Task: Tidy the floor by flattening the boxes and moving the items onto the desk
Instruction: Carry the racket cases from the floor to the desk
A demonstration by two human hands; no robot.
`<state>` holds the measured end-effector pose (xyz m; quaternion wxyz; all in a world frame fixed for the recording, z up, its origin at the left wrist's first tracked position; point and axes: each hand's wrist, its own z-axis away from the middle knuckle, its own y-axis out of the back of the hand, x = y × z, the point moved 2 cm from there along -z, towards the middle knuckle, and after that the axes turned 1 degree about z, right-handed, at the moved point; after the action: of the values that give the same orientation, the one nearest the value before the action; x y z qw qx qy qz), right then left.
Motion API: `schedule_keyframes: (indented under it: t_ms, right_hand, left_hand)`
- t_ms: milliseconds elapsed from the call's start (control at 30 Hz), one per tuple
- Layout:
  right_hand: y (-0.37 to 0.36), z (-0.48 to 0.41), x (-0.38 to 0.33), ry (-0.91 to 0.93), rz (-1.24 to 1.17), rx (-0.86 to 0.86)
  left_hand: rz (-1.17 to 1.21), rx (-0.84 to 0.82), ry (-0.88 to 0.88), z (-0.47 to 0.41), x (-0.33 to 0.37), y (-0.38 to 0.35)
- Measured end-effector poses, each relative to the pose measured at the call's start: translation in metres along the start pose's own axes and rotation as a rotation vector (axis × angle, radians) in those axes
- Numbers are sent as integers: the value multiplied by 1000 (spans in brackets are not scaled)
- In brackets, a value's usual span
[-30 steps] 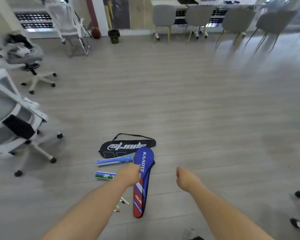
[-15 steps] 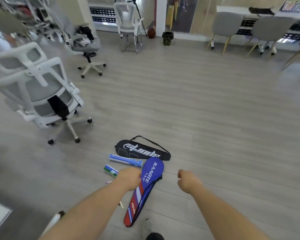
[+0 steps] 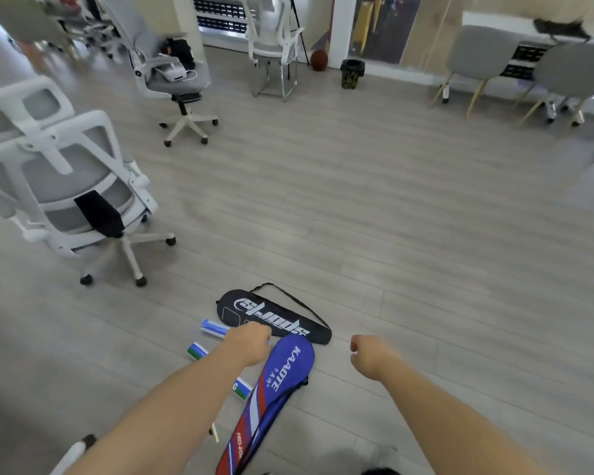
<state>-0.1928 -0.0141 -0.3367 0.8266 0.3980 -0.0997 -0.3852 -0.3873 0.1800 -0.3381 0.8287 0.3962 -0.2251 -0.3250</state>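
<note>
On the grey plank floor lie a black racket bag (image 3: 271, 311) and, in front of it, a blue and red racket bag (image 3: 275, 389). A blue and white tube (image 3: 213, 329) and a green and white tube (image 3: 198, 351) lie to their left, the green one partly hidden by my left forearm. My left hand (image 3: 249, 342) hovers over the tubes with its fingers curled in, holding nothing that I can see. My right hand (image 3: 369, 354) is a loose fist to the right of the bags, over bare floor. A thin pen (image 3: 215, 433) lies by the blue bag.
A white mesh office chair (image 3: 72, 186) stands close on the left, another (image 3: 175, 73) further back with items on its seat. A white frame chair (image 3: 275, 46), a ball (image 3: 319, 60) and a dark bin (image 3: 352, 73) are at the far wall. Grey chairs (image 3: 477, 60) stand far right.
The view has swung left and closer: the bags and tubes now sit nearer and more central, and the white chairs have come into view. Both hands stay curled over the same spots.
</note>
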Motion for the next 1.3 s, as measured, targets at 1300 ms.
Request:
schedule_keyframes:
  t_ms: [1300]
  right_hand:
    - [155,-333,-249,1301,1339,-359]
  left_hand:
    - [1031,186,1339,-122,47,17]
